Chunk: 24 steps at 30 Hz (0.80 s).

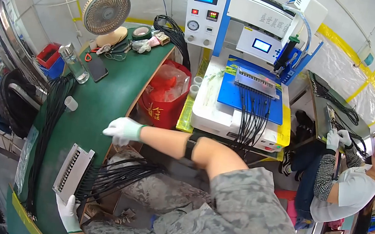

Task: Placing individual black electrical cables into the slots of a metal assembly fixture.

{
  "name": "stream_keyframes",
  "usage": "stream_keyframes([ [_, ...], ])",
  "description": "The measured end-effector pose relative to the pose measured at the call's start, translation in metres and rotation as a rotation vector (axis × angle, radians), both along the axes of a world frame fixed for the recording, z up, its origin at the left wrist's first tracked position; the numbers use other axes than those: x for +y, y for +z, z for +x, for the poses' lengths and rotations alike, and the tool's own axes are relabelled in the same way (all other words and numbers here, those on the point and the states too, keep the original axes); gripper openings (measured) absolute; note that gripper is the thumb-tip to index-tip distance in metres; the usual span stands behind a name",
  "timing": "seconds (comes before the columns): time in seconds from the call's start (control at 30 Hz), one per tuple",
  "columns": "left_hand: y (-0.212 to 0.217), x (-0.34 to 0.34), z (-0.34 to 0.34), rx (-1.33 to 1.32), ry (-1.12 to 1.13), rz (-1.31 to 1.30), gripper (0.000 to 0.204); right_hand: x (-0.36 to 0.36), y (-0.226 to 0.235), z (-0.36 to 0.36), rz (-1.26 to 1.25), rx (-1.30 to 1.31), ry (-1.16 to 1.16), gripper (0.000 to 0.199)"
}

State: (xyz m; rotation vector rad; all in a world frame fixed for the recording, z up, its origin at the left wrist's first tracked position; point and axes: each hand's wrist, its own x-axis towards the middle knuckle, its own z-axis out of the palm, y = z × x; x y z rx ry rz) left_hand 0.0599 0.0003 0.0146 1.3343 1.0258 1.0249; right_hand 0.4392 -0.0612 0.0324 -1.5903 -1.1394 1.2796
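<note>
A silver metal fixture with a row of small slots lies on the near part of the green table. Many black cables run from its right side over my lap. My left hand, in a white glove, grips the fixture's near end. Above the table's right edge, past the fixture's far end, is my right hand, gloved too. Its fingers are pressed together, pointing left; what they hold, if anything, is too small to make out.
Left on the green table are a black cable bundle, a white cup, a bottle, a phone and a fan. A benchtop machine holds another cabled fixture. A gloved co-worker sits right.
</note>
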Motion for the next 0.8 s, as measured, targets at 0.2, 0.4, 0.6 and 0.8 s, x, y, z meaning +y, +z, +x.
stream_keyframes([
  [0.2, 0.013, -0.003, -0.005, 0.391, -0.070, -0.069, 0.061, 0.058, 0.008, -0.051, -0.190, -0.014, 0.116, 0.042],
  [0.4, 0.017, 0.000, 0.003, 0.566, -0.041, -0.135, 0.064, 0.069, 0.018, -0.055, -0.134, -0.175, 0.195, 0.032],
  [0.6, -0.024, 0.028, -0.013, 0.803, -0.005, 0.081, 0.066, 0.084, 0.001, -0.057, -0.176, -0.194, 0.166, 0.026],
  [0.8, 0.011, 0.003, 0.003, 0.887, -0.053, 0.107, 0.070, 0.072, 0.004, -0.053, -0.141, -0.189, 0.087, 0.029],
])
